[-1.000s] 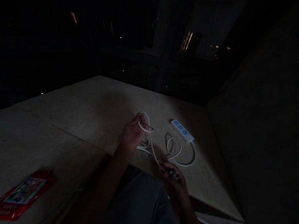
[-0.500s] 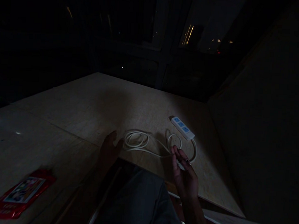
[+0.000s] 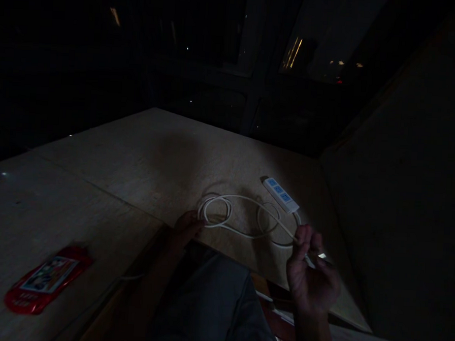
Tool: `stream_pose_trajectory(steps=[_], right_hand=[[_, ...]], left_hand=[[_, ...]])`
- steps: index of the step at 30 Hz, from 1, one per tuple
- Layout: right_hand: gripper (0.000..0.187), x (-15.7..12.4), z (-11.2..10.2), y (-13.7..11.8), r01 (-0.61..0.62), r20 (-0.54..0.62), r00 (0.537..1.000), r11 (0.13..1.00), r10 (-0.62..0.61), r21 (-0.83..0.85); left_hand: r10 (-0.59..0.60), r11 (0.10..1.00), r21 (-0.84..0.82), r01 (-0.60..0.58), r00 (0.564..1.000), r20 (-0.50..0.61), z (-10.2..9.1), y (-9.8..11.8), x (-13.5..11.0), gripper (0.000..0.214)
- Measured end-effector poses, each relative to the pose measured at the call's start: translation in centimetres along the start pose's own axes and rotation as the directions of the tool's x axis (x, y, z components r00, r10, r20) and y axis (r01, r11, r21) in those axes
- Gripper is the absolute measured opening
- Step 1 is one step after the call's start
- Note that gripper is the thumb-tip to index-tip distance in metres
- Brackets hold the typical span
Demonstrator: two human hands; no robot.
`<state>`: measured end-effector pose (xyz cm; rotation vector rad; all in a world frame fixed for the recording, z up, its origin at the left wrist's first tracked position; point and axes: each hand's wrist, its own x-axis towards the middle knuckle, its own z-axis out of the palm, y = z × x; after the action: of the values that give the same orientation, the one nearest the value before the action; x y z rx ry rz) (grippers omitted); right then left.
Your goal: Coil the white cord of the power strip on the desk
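A white power strip (image 3: 281,194) with blue sockets lies at the right of the pale slab, and its white cord (image 3: 243,236) spreads in loops in front of it. With bent fingers, my right hand (image 3: 313,277) grips the cord to the right of the loops; a small pale piece shows beside its fingers, too dim to name. My left hand (image 3: 185,228), in deep shadow, has its fingers closed on the left edge of the coiled loops. Between the hands one stretch of cord is lifted off the slab.
A red packet (image 3: 50,278) with a printed picture lies on the slab (image 3: 129,160) at the lower left. Dark windows stand behind the slab, and a wall (image 3: 396,215) rises on the right. My clothed leg (image 3: 213,302) is at the front edge.
My right hand has moved right and closed on the cord, lifting and pulling a stretch of it. My left hand has moved right from beside the coil and closed on its edge.
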<state>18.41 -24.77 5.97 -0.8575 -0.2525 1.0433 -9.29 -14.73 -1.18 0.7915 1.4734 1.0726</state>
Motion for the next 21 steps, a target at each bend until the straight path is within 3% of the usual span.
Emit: stream_pose_trajectory(steps=[2, 3, 4, 5, 6, 7, 8, 10, 11, 12, 14, 15, 17, 19, 21], right_hand=[[0.033, -0.2, -0.2, -1.5, 0.111, -0.067, 0.989, 0.968, -0.129, -0.225], [0.035, -0.3, -0.3, -2.3, 0.153, -0.080, 0.975, 0.890, -0.206, -0.429], [0.038, -0.3, -0.6, -3.3, 0.164, -0.068, 0.958, 0.729, -0.277, -0.664], [0.041, -0.3, -0.9, -4.3, 0.149, -0.035, 0.940, 0.503, -0.338, -0.851], [0.042, -0.3, -1.3, -5.3, 0.125, 0.000, 0.921, 0.296, -0.390, -0.947], [0.043, -0.2, -1.8, -6.3, 0.117, 0.016, 0.894, 0.198, -0.448, -0.973], [0.043, 0.0, -2.4, -7.2, 0.150, -0.004, 0.856, 0.255, -0.518, -0.955], [0.042, 0.5, -3.6, -8.7, 0.314, -0.134, 0.797, 0.595, -0.588, -0.740], [0.041, 0.8, -4.1, -9.3, 0.391, -0.196, 0.805, 0.749, -0.560, -0.536], [0.039, 1.2, -4.4, -9.8, 0.429, -0.224, 0.831, 0.843, -0.509, -0.324], [0.039, 2.0, -4.8, -10.2, 0.421, -0.209, 0.892, 0.905, -0.401, 0.062], [0.040, 2.3, -4.8, -10.2, 0.399, -0.198, 0.913, 0.884, -0.357, 0.244], [0.045, 2.8, -4.7, -9.5, 0.303, -0.180, 0.953, 0.745, -0.244, 0.594], [0.053, 2.9, -4.6, -8.0, 0.080, -0.063, 0.997, 0.468, -0.052, 0.880], [0.058, 3.0, -4.6, -5.8, -0.187, 0.168, 0.976, 0.132, 0.139, 0.973]], left_hand=[[0.000, 0.998, -0.062, 0.000, 1.000, 0.003, 0.4, -0.2, 0.5, 0.031], [0.007, 0.996, -0.086, -0.008, 1.000, -0.009, 0.6, -0.3, 0.7, 0.031], [0.019, 0.994, -0.111, -0.022, 0.999, -0.033, 0.7, -0.2, 0.9, 0.033], [0.031, 0.990, -0.138, -0.038, 0.998, -0.058, 0.7, -0.1, 1.0, 0.036], [0.043, 0.985, -0.163, -0.055, 0.996, -0.077, 0.7, 0.0, 1.1, 0.038], [0.055, 0.980, -0.186, -0.071, 0.995, -0.089, 0.7, 0.3, 1.1, 0.039], [0.071, 0.974, -0.207, -0.090, 0.993, -0.099, 0.7, 0.5, 1.2, 0.039], [0.109, 0.960, -0.244, -0.135, 0.987, -0.119, 0.7, 1.1, 1.4, 0.043], [0.123, 0.954, -0.258, -0.153, 0.984, -0.131, 0.8, 1.4, 1.6, 0.044], [0.132, 0.948, -0.270, -0.167, 0.981, -0.144, 1.0, 1.7, 1.7, 0.046], [0.157, 0.936, -0.292, -0.196, 0.976, -0.153, 1.9, 2.3, 2.0, 0.050], [0.177, 0.930, -0.300, -0.214, 0.973, -0.146, 2.5, 2.6, 2.1, 0.052], [0.238, 0.917, -0.303, -0.257, 0.966, -0.100, 4.1, 3.1, 2.1, 0.057], [0.300, 0.910, -0.291, -0.295, 0.954, -0.029, 6.0, 3.4, 1.7, 0.060], [0.349, 0.906, -0.266, -0.331, 0.937, 0.024, 7.9, 3.8, 1.2, 0.060]])
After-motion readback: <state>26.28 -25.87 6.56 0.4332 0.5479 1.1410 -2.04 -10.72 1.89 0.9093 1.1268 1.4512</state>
